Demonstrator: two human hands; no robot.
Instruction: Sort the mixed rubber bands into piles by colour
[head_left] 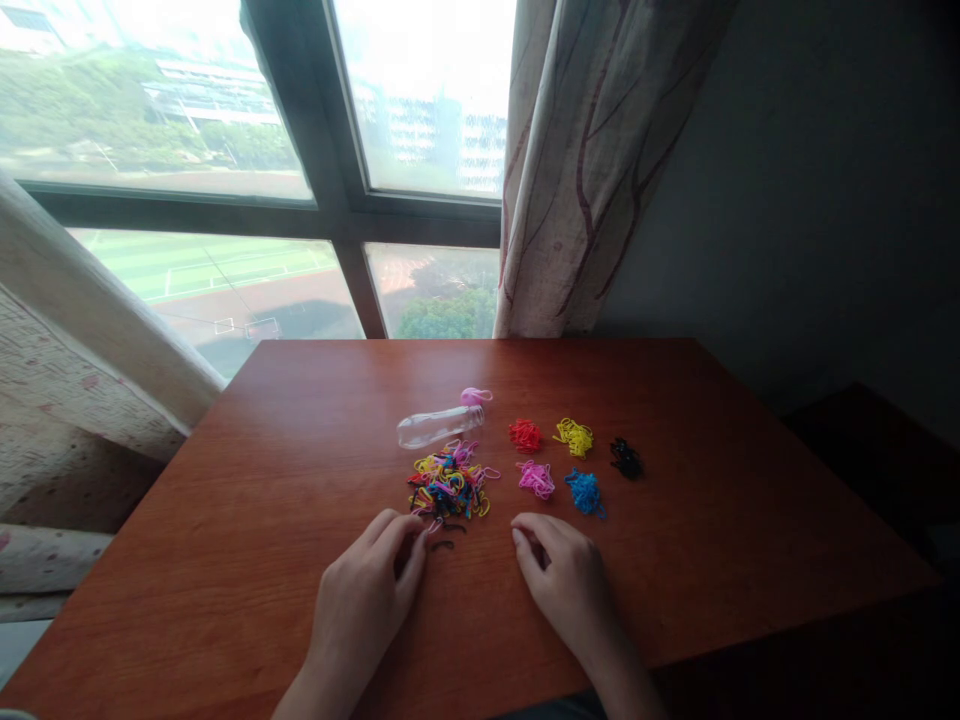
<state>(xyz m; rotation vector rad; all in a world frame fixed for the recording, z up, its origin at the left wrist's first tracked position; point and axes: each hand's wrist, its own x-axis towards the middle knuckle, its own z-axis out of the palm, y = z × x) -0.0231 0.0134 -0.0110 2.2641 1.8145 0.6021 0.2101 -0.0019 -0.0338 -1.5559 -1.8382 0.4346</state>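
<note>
My left hand (367, 580) is closed in a pinch at the near edge of a mixed pile of small coloured rubber bands (450, 482). A pink rubber band (436, 525) shows at its fingertips. Two black bands (443, 545) lie just beside those fingers. My right hand (562, 575) rests on the table to the right, thumb and forefinger pressed together; whether anything is between them is hidden. Beyond it are sorted heaps: red (525, 435), yellow (575, 437), pink (535, 480), blue (585, 492) and black (625, 458).
A clear plastic bottle (439, 427) lies on its side behind the mixed pile, with a pink looped item (475, 397) near its mouth. The brown wooden table (262, 480) reaches a window (341, 215) with curtains (577, 170) on either side.
</note>
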